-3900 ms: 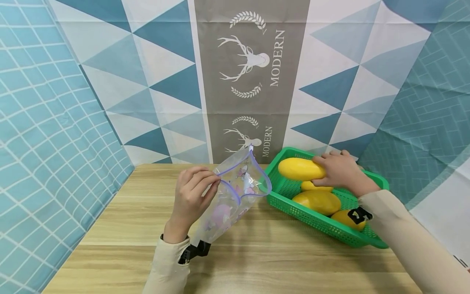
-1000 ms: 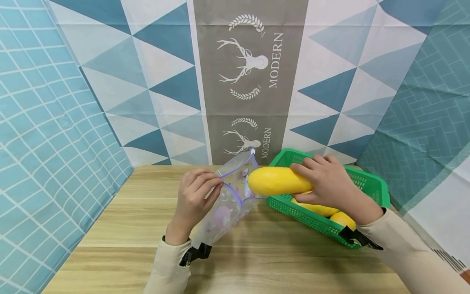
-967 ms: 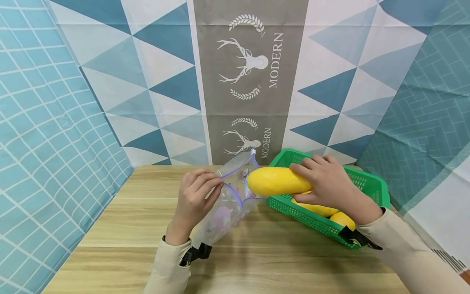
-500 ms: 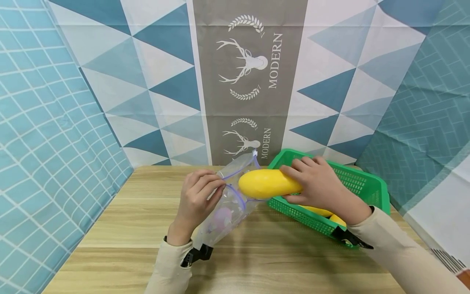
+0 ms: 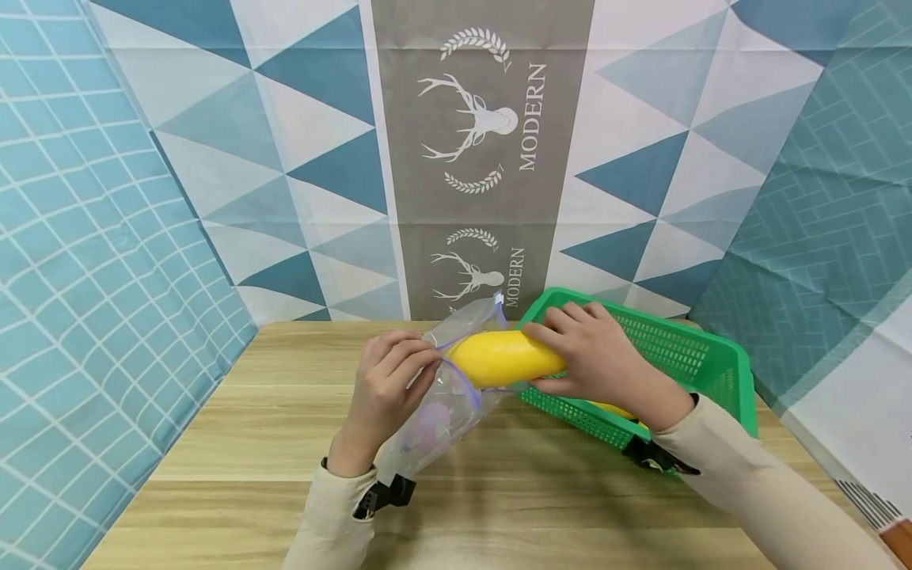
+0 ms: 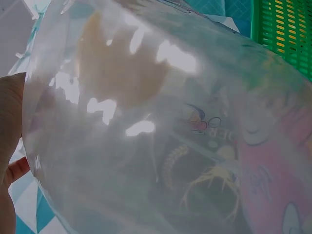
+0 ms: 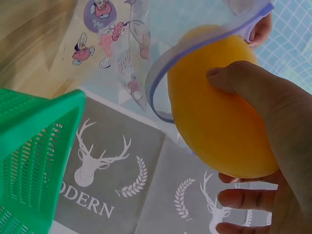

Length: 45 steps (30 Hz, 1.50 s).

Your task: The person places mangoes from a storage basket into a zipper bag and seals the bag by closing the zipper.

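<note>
My left hand (image 5: 385, 388) pinches the rim of a clear zip bag (image 5: 435, 427) with purple edging and cartoon prints. The bag's mouth gapes toward the right. My right hand (image 5: 597, 356) grips a large, smooth, yellow oblong fruit (image 5: 507, 359), thumb on one side and fingers on the other. The fruit's far end is inside the bag's mouth, as the right wrist view shows, while its near end stays outside in my right hand. Through the cloudy bag (image 6: 122, 161) in the left wrist view, the fruit (image 6: 122, 68) appears as a blurred tan shape.
A green perforated basket (image 5: 741, 388) stands right of the bag, partly behind my right arm. More yellow fruit (image 5: 611, 409) shows inside it. The wooden table (image 5: 271, 443) meets a patterned cloth backdrop (image 5: 484, 158) behind and a blue grid cloth (image 5: 107, 261) at left.
My right hand took the yellow fruit out of the basket and moved it left, its end now entering the bag's mouth. My left hand keeps hold of the rim, almost unmoved.
</note>
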Each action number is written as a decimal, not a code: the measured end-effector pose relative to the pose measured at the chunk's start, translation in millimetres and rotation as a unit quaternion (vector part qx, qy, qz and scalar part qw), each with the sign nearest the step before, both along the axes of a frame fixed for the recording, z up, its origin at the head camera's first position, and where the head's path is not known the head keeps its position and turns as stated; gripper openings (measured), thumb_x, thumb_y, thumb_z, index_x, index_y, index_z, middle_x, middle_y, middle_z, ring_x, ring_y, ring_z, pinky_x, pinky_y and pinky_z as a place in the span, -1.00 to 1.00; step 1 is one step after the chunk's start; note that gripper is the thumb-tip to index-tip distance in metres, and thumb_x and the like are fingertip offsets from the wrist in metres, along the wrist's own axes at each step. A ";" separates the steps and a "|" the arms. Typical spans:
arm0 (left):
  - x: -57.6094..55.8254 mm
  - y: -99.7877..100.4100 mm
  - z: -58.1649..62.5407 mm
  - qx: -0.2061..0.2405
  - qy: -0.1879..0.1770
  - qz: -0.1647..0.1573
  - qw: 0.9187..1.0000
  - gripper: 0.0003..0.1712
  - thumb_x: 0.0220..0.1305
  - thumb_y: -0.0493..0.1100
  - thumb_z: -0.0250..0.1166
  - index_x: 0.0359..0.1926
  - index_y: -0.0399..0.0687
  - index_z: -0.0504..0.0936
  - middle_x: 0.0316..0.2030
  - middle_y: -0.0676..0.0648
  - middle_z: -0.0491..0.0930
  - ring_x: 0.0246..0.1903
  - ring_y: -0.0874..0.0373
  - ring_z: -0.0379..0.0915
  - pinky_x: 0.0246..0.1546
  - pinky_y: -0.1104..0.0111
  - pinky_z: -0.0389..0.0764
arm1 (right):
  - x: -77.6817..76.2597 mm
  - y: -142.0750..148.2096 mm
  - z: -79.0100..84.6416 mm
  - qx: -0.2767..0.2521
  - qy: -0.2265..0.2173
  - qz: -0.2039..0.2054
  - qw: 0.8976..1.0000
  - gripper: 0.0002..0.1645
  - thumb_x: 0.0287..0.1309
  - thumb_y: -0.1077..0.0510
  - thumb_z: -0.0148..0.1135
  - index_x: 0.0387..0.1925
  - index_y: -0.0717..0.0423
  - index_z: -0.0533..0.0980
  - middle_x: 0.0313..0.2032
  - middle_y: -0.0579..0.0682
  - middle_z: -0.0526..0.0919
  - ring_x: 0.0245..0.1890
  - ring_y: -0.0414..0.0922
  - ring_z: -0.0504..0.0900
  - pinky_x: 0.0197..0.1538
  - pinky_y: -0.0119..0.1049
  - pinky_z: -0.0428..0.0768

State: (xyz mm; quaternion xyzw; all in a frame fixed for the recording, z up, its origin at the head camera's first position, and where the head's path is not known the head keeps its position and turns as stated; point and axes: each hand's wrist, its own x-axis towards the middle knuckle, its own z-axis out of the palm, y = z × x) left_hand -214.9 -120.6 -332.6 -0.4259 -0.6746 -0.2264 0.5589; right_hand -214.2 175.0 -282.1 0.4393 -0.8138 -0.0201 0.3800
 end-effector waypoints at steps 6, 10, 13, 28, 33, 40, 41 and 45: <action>0.3 -0.2 2.3 0.003 0.005 -0.004 1.000 -0.76 0.44 -0.19 0.21 -0.31 -0.21 0.72 -0.33 -0.09 0.68 -0.21 -0.09 0.56 -0.25 0.10 0.44 | -3.1 -11.2 0.1 -0.002 0.012 0.013 1.000 -0.17 -0.39 -0.25 0.63 -0.03 0.04 0.57 -0.32 0.01 0.50 -0.36 0.00 0.47 -0.34 -0.09 0.43; 0.1 -0.2 4.2 0.005 0.011 -0.007 1.000 -0.77 0.43 -0.19 0.22 -0.30 -0.22 0.72 -0.32 -0.10 0.69 -0.23 -0.11 0.57 -0.25 0.11 0.45 | -4.4 -17.6 -1.0 0.001 0.012 0.013 1.000 -0.17 -0.37 -0.26 0.61 -0.01 0.02 0.57 -0.32 0.01 0.50 -0.35 -0.01 0.46 -0.34 -0.10 0.41; 0.3 -0.3 5.0 0.006 0.013 -0.008 1.000 -0.77 0.44 -0.18 0.22 -0.30 -0.22 0.72 -0.32 -0.10 0.69 -0.24 -0.12 0.57 -0.26 0.11 0.45 | -4.7 -21.7 -1.4 0.004 0.007 0.013 1.000 -0.20 -0.34 -0.26 0.60 -0.01 0.01 0.58 -0.30 0.00 0.50 -0.34 -0.02 0.46 -0.33 -0.11 0.40; 3.1 1.3 5.5 0.015 0.020 -0.012 1.000 -0.78 0.43 -0.19 0.23 -0.29 -0.21 0.72 -0.32 -0.10 0.69 -0.21 -0.09 0.56 -0.24 0.12 0.44 | -7.3 -36.8 -6.3 0.023 -0.002 0.038 0.999 -0.21 -0.32 -0.31 0.62 -0.02 -0.08 0.59 -0.28 -0.04 0.50 -0.29 -0.02 0.42 -0.26 -0.11 0.40; 2.7 1.8 4.8 0.020 0.025 -0.012 0.999 -0.79 0.43 -0.20 0.23 -0.30 -0.21 0.72 -0.32 -0.11 0.69 -0.22 -0.09 0.56 -0.24 0.12 0.44 | -7.3 -41.3 -8.2 0.034 -0.005 0.033 0.999 -0.20 -0.33 -0.32 0.62 0.01 -0.12 0.60 -0.29 -0.05 0.49 -0.27 -0.03 0.39 -0.24 -0.10 0.39; 1.8 2.3 3.8 0.027 0.040 -0.016 0.999 -0.79 0.42 -0.21 0.23 -0.32 -0.22 0.71 -0.34 -0.10 0.69 -0.25 -0.10 0.57 -0.27 0.14 0.45 | -7.1 -46.3 -13.6 0.042 -0.016 0.019 0.999 -0.20 -0.36 -0.30 0.65 0.02 -0.15 0.61 -0.28 -0.05 0.49 -0.27 -0.02 0.37 -0.23 -0.08 0.40; 1.8 2.5 3.7 0.028 0.042 -0.016 0.999 -0.80 0.42 -0.22 0.23 -0.32 -0.22 0.71 -0.34 -0.10 0.69 -0.26 -0.10 0.57 -0.27 0.14 0.45 | -7.4 -46.9 -14.6 0.041 -0.015 0.018 0.999 -0.20 -0.36 -0.30 0.65 0.01 -0.16 0.61 -0.28 -0.05 0.49 -0.27 -0.01 0.37 -0.23 -0.08 0.40; 1.7 2.5 3.3 0.029 0.043 -0.014 0.999 -0.79 0.42 -0.21 0.23 -0.32 -0.23 0.71 -0.34 -0.10 0.69 -0.26 -0.11 0.57 -0.26 0.14 0.45 | -8.4 -48.6 -17.1 0.040 -0.010 0.010 0.999 -0.22 -0.36 -0.31 0.64 -0.01 -0.16 0.62 -0.28 -0.04 0.50 -0.26 0.01 0.38 -0.21 -0.05 0.39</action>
